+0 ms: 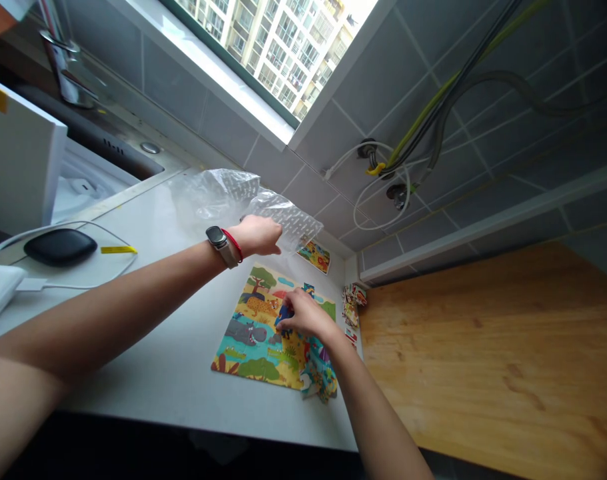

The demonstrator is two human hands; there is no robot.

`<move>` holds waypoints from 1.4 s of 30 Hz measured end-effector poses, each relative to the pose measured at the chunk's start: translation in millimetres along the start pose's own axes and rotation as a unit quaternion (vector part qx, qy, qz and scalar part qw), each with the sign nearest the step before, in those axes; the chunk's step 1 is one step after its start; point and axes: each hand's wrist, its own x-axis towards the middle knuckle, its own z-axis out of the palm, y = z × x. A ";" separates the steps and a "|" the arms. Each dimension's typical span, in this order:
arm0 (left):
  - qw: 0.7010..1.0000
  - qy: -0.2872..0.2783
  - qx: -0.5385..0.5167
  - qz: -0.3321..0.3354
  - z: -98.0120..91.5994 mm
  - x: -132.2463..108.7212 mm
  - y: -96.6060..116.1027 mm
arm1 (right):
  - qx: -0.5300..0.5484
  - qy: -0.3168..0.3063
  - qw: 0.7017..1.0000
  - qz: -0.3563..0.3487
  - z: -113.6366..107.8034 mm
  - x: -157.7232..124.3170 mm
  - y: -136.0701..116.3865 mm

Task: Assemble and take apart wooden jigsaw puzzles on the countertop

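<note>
My left hand [261,235], with a watch and a red band at the wrist, is closed on the clear plastic bag [223,190] spread along the back of the counter. Its fingertips are partly hidden. My right hand [306,312] pinches a dark blue puzzle piece [284,319] over a jigsaw puzzle [253,333]. The puzzle shows a leopard, a hippo, trees and water. Loose puzzle pieces [317,381] lie in a heap at its near right corner, partly behind my right forearm. A small picture card [315,256] lies beyond the puzzle, beside the bag.
More loose pieces [352,307] are piled along the counter's right edge, beside a wooden board [483,360]. On the left are a black rounded device [60,247], a white charger [0,290] with cable, and a sink with a faucet [68,73]. Cables [443,93] hang on the tiled wall.
</note>
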 end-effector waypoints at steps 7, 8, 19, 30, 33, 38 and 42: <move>1.000 -0.028 0.009 0.007 -5.2 3.6 -29.8 | 0.097 -0.001 0.995 0.026 6.7 -6.8 3.0; 1.000 -0.005 0.007 0.006 -14.0 4.2 -32.4 | 0.134 0.015 0.991 0.021 4.5 -3.7 9.4; 0.949 0.298 -0.056 -0.087 -89.0 -4.8 20.7 | 0.542 0.244 0.797 0.108 -55.5 121.3 26.3; 0.974 0.225 -0.031 0.009 -76.1 -2.9 30.4 | 0.438 0.181 0.877 0.080 -41.1 73.7 56.4; 0.986 0.155 -0.033 0.060 -71.4 -6.3 43.4 | 0.358 0.128 0.919 0.102 -36.5 42.7 77.6; 0.990 -0.046 0.000 0.133 -59.1 -17.5 69.1 | 0.228 0.049 0.970 0.075 -26.0 19.1 86.9; 0.978 -0.176 0.045 0.101 -48.1 -28.3 82.6 | 0.020 -0.008 1.000 0.022 -20.5 19.6 84.5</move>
